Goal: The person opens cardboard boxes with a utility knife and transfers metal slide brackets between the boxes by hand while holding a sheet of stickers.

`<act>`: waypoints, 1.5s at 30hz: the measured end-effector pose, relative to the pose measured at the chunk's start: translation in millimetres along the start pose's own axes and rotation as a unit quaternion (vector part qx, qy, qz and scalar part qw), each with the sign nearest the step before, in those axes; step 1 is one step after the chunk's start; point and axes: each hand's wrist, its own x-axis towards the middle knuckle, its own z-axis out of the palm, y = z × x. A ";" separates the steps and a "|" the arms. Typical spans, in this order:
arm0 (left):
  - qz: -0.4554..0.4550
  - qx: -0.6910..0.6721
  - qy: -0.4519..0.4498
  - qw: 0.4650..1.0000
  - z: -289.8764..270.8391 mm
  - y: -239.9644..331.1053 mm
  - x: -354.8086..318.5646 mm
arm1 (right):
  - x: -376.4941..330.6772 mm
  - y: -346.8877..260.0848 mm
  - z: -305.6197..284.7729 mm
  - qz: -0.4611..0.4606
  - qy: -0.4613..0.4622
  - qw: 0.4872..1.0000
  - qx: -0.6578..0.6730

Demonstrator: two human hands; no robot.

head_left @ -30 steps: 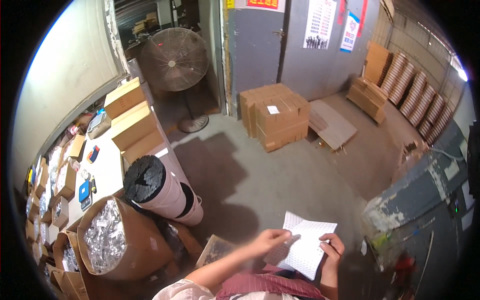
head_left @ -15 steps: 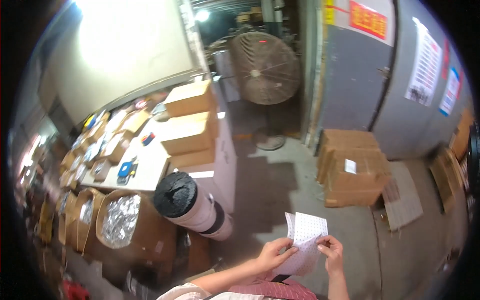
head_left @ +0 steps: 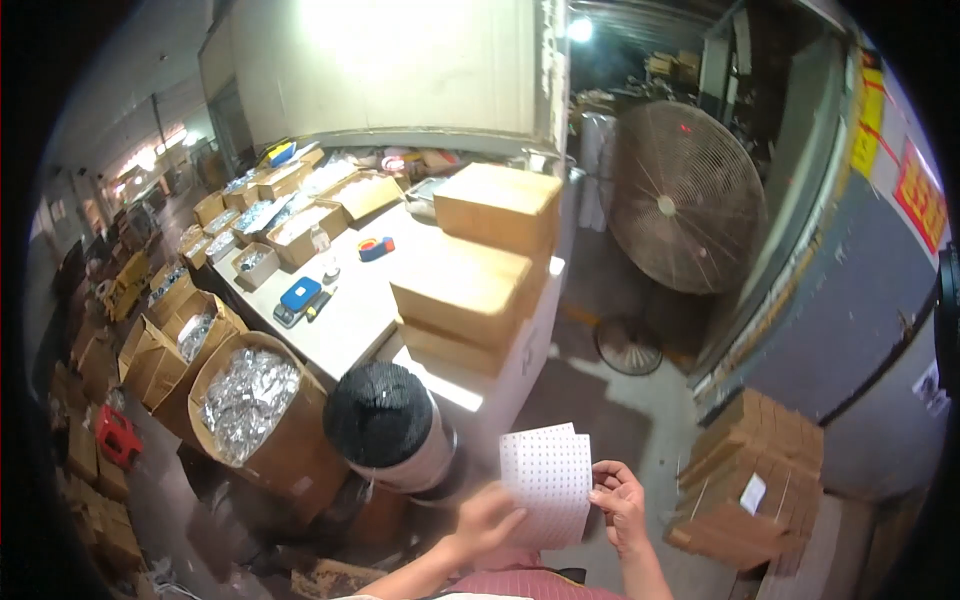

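I hold a white sheet [head_left: 548, 482] dotted with rows of small marks in front of me with both hands. My left hand [head_left: 484, 523] grips its lower left edge and my right hand [head_left: 620, 503] pinches its right edge. The sheet hangs over the concrete floor, just right of a large roll [head_left: 385, 423] with a black top and pale side. Behind the roll stands a white table [head_left: 350, 310] carrying closed cardboard boxes [head_left: 480, 265].
An open carton of silvery foil pieces [head_left: 250, 400] sits at the left, with more open cartons along the table. A big floor fan [head_left: 685, 200] stands at the right, and stacked brown boxes [head_left: 760, 470] lie on the floor near the grey door.
The view has swung left and closer to the table and fan. My hands have kept hold of the sheet, which now faces me more squarely.
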 end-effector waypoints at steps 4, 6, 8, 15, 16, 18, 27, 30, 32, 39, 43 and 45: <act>0.000 -0.010 0.004 1.000 -7.1 -45.7 90.6 | 112.0 -26.6 -4.8 0.033 -0.052 0.998 0.009; 0.071 -0.072 -0.012 0.995 -12.3 -45.5 156.3 | 160.2 -36.8 -0.2 0.080 -0.102 0.992 -0.008; 0.097 -0.059 -0.012 0.993 -20.6 -49.0 214.0 | 205.0 -49.8 7.3 0.066 -0.114 0.991 -0.015; 0.051 -0.065 0.077 0.994 -41.5 -100.4 350.2 | 369.9 -123.3 33.0 -0.020 -0.188 0.982 -0.012; 0.043 -0.051 0.093 0.993 -44.4 -107.7 366.7 | 393.8 -135.2 41.8 -0.011 -0.204 0.978 -0.031; 0.031 -0.035 0.121 0.992 -52.3 -119.0 399.4 | 449.3 -148.6 51.9 -0.016 -0.261 0.963 -0.073; -0.043 -0.057 0.295 0.953 -77.2 -141.4 559.3 | 677.3 -216.2 129.4 0.022 -0.573 0.805 -0.151; -0.046 -0.091 0.362 0.927 -78.9 -142.9 609.7 | 756.2 -222.5 160.0 0.029 -0.626 0.763 -0.160; -0.037 -0.090 0.384 0.918 -89.2 -155.3 639.6 | 807.7 -234.5 188.2 0.044 -0.652 0.746 -0.127; -0.101 -0.200 0.518 0.826 -108.8 -187.1 675.6 | 922.6 -188.3 274.3 0.160 -0.674 0.717 -0.078; -0.085 -0.273 0.616 0.734 -114.6 -197.0 662.8 | 962.1 -141.7 306.7 0.020 -0.680 0.727 -0.093; -0.044 -0.308 0.667 0.677 -118.5 -205.9 635.7 | 1008.6 -104.0 334.6 0.017 -0.600 0.792 -0.113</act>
